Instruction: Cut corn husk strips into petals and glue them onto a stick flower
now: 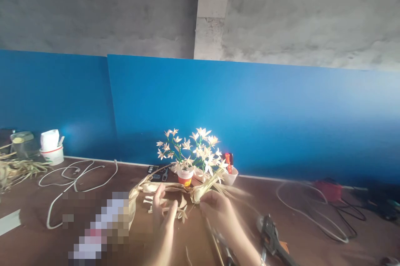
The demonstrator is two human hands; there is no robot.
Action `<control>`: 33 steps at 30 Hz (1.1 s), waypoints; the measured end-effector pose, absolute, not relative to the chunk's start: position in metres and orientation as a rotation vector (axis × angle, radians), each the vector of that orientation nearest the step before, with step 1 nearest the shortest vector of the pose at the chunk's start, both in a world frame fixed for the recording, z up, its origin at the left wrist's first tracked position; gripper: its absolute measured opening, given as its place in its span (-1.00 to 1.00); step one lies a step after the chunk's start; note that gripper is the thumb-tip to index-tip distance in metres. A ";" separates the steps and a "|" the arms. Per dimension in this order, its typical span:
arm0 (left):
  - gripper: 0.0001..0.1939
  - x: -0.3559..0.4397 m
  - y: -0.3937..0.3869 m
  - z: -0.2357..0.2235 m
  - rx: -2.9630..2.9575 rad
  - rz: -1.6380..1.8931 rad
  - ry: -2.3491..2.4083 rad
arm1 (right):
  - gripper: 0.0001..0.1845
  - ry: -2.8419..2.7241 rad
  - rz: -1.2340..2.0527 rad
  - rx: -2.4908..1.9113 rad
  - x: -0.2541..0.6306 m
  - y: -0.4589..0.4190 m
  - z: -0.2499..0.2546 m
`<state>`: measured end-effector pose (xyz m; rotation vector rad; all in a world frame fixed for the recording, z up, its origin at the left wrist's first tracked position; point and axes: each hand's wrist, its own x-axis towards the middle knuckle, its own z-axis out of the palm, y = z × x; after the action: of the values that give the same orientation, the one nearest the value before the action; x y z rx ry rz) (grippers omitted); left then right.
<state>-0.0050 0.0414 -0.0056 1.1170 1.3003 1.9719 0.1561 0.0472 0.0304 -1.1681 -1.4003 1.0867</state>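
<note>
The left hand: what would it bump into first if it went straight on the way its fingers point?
Probably the pale dried husk just ahead of the left hand, though it might pass above; depth is unclear.

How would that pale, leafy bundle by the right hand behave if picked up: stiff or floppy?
The pale, leafy bundle is probably light for its size, since it looks like thin, papery layers. Its gathered end near the right hand looks thicker, so likely stiffer. The narrow strips beside it suggest single layers might bend easily.
</note>
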 end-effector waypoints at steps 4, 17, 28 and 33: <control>-0.58 -0.001 0.027 -0.003 1.665 2.014 1.221 | -0.88 -1.388 1.158 -1.082 0.153 0.042 0.040; -0.84 0.010 0.019 0.013 1.537 1.421 1.113 | -0.92 -1.534 1.163 -1.111 0.156 0.034 0.051; -0.84 0.014 0.020 0.011 1.444 1.468 1.121 | -0.89 -1.472 1.055 -1.150 0.156 0.038 0.045; -0.85 0.016 0.021 0.016 1.353 1.476 1.080 | -0.91 -1.464 1.038 -1.113 0.157 0.041 0.041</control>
<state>0.0159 0.0212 0.0159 1.3529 1.0804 1.4757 0.1573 0.0414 0.0413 -1.1130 -1.4636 1.0380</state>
